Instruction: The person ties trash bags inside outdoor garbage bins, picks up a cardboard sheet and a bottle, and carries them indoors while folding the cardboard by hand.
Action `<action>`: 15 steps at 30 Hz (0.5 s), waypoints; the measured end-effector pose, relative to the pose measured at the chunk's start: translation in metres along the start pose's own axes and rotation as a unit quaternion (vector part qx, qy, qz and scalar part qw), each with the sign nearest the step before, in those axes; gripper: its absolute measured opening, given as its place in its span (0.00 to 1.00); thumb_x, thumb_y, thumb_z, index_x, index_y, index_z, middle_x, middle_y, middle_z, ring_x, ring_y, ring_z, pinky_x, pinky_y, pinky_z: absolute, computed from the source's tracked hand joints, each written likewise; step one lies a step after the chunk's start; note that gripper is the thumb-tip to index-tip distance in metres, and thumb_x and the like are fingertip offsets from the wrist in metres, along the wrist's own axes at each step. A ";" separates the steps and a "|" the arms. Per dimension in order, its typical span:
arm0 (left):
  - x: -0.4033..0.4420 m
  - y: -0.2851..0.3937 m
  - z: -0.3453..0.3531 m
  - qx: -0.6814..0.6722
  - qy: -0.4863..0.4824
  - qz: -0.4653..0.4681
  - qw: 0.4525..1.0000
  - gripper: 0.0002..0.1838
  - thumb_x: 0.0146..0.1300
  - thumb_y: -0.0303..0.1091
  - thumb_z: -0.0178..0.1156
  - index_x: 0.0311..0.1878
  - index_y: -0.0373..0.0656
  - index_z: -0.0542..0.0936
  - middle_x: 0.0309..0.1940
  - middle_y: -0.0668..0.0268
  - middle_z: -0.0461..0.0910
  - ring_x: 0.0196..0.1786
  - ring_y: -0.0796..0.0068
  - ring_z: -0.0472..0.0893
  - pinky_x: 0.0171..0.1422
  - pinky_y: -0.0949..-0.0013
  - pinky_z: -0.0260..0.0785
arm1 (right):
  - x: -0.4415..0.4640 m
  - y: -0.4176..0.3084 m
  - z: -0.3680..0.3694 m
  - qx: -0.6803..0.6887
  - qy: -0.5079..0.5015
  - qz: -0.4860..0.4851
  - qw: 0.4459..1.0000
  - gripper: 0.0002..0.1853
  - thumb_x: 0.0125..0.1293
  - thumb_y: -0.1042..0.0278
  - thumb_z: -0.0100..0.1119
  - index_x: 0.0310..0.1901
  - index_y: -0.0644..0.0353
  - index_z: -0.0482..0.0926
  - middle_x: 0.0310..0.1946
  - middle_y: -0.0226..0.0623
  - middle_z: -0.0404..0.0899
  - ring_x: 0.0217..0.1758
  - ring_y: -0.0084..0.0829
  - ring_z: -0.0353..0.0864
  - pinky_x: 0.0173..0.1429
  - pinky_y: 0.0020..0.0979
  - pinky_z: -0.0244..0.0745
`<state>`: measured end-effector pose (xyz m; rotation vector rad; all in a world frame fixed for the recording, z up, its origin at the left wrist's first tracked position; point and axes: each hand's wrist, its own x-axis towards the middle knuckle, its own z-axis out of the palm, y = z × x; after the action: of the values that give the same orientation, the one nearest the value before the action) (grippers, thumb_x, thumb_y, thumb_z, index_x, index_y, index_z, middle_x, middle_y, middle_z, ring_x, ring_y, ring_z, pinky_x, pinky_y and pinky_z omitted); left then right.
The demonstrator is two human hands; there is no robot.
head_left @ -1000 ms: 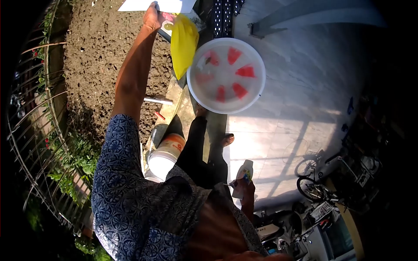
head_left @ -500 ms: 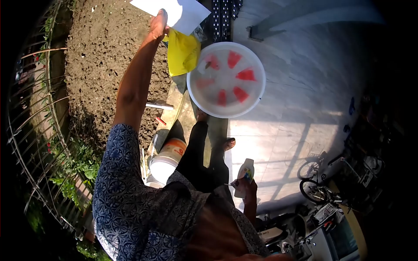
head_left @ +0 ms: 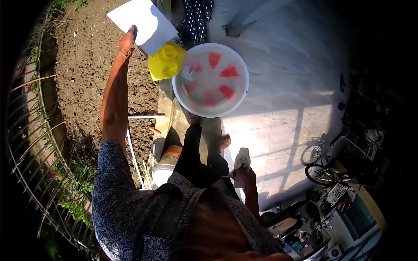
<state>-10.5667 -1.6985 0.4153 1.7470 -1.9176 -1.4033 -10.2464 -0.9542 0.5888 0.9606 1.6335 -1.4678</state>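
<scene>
My left hand (head_left: 126,42) stretches forward on the left and is closed at the near edge of a white sheet (head_left: 146,24). Just right of the hand, below the sheet, is a crumpled yellow plastic bag (head_left: 167,61); I cannot tell whether it touches the sheet. A round white basin (head_left: 244,87) holds cloudy water over red wedge shapes. Low on the right, my right hand (head_left: 248,176) wraps round a white bottle (head_left: 243,155) with a coloured label. A thin pale piece juts out beside that hand, too small to name.
Bare soil (head_left: 91,65) lies left, bordered by a fence (head_left: 37,178). A bucket (head_left: 167,163) stands beside my leg, near a white pipe (head_left: 146,116). Pale tiles (head_left: 278,91) cover the right side, with a bicycle (head_left: 322,174) at the lower right.
My left hand has moved left and nearer to me, along with the white sheet, which shows more fully. The whole view has shifted somewhat. My right hand still holds the bottle.
</scene>
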 end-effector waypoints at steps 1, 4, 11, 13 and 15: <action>-0.026 0.019 -0.017 0.045 -0.014 0.027 0.999 0.36 0.69 0.61 0.63 0.59 0.32 0.81 0.52 0.51 0.85 0.52 0.57 0.83 0.60 0.56 0.73 | 0.003 0.001 -0.004 0.005 -0.007 -0.002 1.000 0.18 0.68 0.60 0.69 0.51 0.63 0.80 0.37 0.34 0.83 0.37 0.28 0.83 0.40 0.32 0.79; -0.122 0.061 -0.060 0.076 -0.052 0.087 0.992 0.33 0.70 0.60 0.63 0.49 0.31 0.85 0.42 0.58 0.86 0.46 0.65 0.82 0.56 0.60 0.73 | 0.007 -0.016 -0.003 0.005 -0.022 -0.005 1.000 0.19 0.67 0.62 0.70 0.53 0.63 0.78 0.38 0.34 0.82 0.39 0.28 0.83 0.43 0.33 0.79; -0.338 0.007 -0.036 -0.033 -0.354 0.126 0.926 0.24 0.79 0.46 0.57 0.60 0.32 0.81 0.47 0.63 0.87 0.48 0.75 0.84 0.56 0.71 0.76 | 0.014 -0.121 -0.016 0.086 -0.041 -0.105 0.990 0.20 0.69 0.69 0.64 0.60 0.64 0.75 0.41 0.36 0.82 0.41 0.30 0.85 0.40 0.31 0.83; -0.404 -0.026 0.000 -0.056 -0.408 0.119 0.903 0.23 0.79 0.46 0.57 0.61 0.34 0.80 0.48 0.64 0.86 0.49 0.77 0.83 0.58 0.70 0.75 | 0.037 -0.138 -0.043 0.060 -0.045 -0.150 0.986 0.23 0.68 0.69 0.66 0.62 0.64 0.75 0.45 0.35 0.84 0.45 0.28 0.85 0.45 0.31 0.83; -0.471 -0.040 0.032 -0.008 -0.462 0.076 0.884 0.23 0.79 0.48 0.58 0.60 0.35 0.81 0.45 0.67 0.86 0.47 0.78 0.81 0.55 0.72 0.74 | 0.044 -0.172 -0.053 0.094 -0.046 -0.178 0.978 0.23 0.63 0.67 0.67 0.59 0.67 0.78 0.45 0.38 0.83 0.44 0.28 0.84 0.44 0.30 0.81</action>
<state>-10.4268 -1.2742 0.5735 0.8962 -2.3294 -2.4399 -10.4208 -0.9108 0.6324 0.7094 1.6811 -1.9064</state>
